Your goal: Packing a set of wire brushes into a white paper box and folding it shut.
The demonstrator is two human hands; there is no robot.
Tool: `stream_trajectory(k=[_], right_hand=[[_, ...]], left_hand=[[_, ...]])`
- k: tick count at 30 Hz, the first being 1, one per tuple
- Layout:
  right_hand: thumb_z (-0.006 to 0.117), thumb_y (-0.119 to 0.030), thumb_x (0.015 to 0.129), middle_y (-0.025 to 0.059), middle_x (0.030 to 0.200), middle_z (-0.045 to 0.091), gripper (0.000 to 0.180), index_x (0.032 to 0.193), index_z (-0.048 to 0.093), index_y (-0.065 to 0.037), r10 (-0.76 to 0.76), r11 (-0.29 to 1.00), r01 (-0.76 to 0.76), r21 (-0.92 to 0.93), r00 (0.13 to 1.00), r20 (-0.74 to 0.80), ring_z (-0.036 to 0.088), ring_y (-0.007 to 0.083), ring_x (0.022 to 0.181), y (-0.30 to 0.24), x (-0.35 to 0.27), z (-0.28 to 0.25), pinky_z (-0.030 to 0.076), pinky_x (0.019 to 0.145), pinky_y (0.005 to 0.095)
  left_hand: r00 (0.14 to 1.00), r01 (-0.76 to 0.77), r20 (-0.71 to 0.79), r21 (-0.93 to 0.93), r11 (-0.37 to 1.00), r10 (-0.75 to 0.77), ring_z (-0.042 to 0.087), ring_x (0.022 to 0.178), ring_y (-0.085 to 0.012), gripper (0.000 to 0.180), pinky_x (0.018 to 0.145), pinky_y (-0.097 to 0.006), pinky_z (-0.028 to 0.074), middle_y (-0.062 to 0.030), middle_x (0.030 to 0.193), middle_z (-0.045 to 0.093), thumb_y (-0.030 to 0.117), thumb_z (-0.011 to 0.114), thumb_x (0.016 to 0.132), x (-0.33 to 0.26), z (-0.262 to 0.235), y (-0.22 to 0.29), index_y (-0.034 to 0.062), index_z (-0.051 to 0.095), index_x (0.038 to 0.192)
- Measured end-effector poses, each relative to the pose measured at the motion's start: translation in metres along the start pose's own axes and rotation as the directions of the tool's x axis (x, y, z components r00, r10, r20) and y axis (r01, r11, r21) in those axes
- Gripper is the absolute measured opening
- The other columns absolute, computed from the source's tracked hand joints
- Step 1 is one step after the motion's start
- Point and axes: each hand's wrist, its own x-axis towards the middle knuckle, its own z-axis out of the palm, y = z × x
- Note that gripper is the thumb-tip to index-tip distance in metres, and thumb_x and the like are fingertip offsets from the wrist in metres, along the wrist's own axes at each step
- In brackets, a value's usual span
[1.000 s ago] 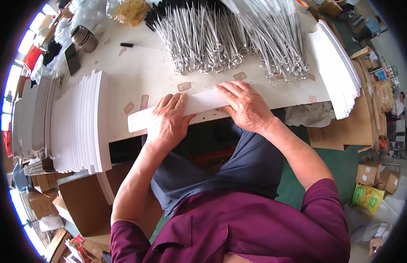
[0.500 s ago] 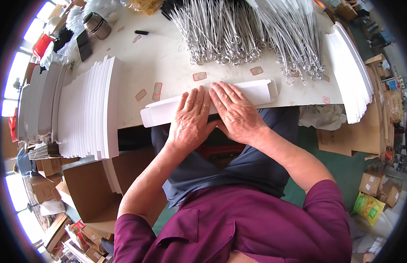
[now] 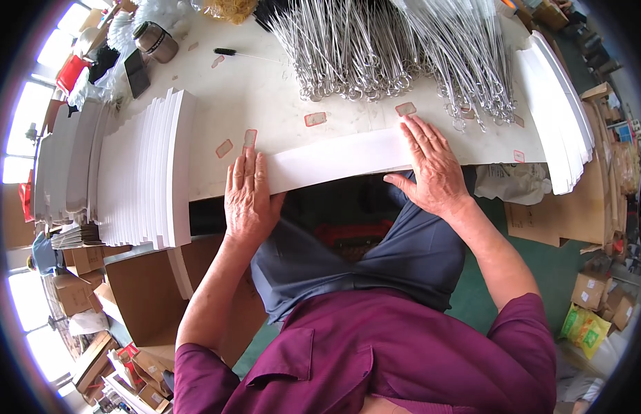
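Observation:
A long white flat carton [image 3: 337,157] lies along the table's front edge, tilted a little up toward the right. My left hand [image 3: 253,196] rests flat over its left end, fingers stretched and pointing away from me. Over the right end lies my right hand [image 3: 434,165], fingers straight and thumb spread out along the near edge. Both hands are open, and they hide the carton's end flaps. Behind the carton, several wire-handled brushes [image 3: 348,62] with looped ends are heaped on the table.
White folded cartons [image 3: 137,172] stand in a row at the left, with more flat cartons [image 3: 555,110] at the right edge. A steel flask [image 3: 155,41], a dark phone [image 3: 136,73] and a single black brush [image 3: 225,52] lie farther back. An open cardboard box [image 3: 148,297] stands below, left.
My hands have slid apart from the carton's middle out to its two ends, left hand leftward and right hand rightward. The end flaps that showed before are now covered.

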Motion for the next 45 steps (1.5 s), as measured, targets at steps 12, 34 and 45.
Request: stream_trajectory(k=[12, 34, 45], right_hand=[[0.075, -0.006, 0.077, 0.0150, 0.124, 0.069, 0.043, 0.120, 0.071, 0.001, -0.331, 0.902, 0.363, 0.235, 0.929, -0.164, 0.061, 0.0334, 0.126, -0.043, 0.003, -0.011, 0.043, 0.116, 0.0511], [0.077, -0.010, 0.094, 0.0172, 0.089, 0.073, 0.024, 0.111, 0.071, 0.007, 0.292, 0.493, -0.141, 0.859, 0.956, -0.010, 0.073, 0.0271, 0.076, -0.089, -0.029, 0.019, 0.056, 0.067, 0.0344], [0.072, -0.011, 0.097, 0.0170, 0.077, 0.067, 0.015, 0.092, 0.071, 0.003, 0.177, 0.398, -0.273, 0.876, 0.960, 0.218, 0.064, 0.0269, 0.063, -0.092, -0.026, 0.015, 0.049, 0.059, 0.0373]], left_hand=[[0.887, 0.129, 0.436, -0.552, 0.823, 0.153, 0.069, 0.107, -0.0424, 0.063, 0.092, -0.047, 0.055, -0.0252, 0.116, 0.069, 0.024, 0.084, 0.082, 0.027, -0.064, 0.074, -0.0041, 0.058, 0.132], [0.938, 0.303, 0.319, -0.571, 0.763, -0.134, 0.074, 0.097, -0.0371, 0.070, 0.082, -0.042, 0.061, -0.0209, 0.107, 0.072, 0.023, 0.091, 0.075, -0.014, -0.021, 0.097, 0.0018, 0.056, 0.132], [0.909, 0.395, 0.386, -0.674, 0.624, -0.159, 0.075, 0.098, -0.0361, 0.075, 0.082, -0.043, 0.061, -0.0211, 0.113, 0.072, 0.019, 0.086, 0.078, -0.006, -0.019, 0.108, 0.0107, 0.048, 0.143]])
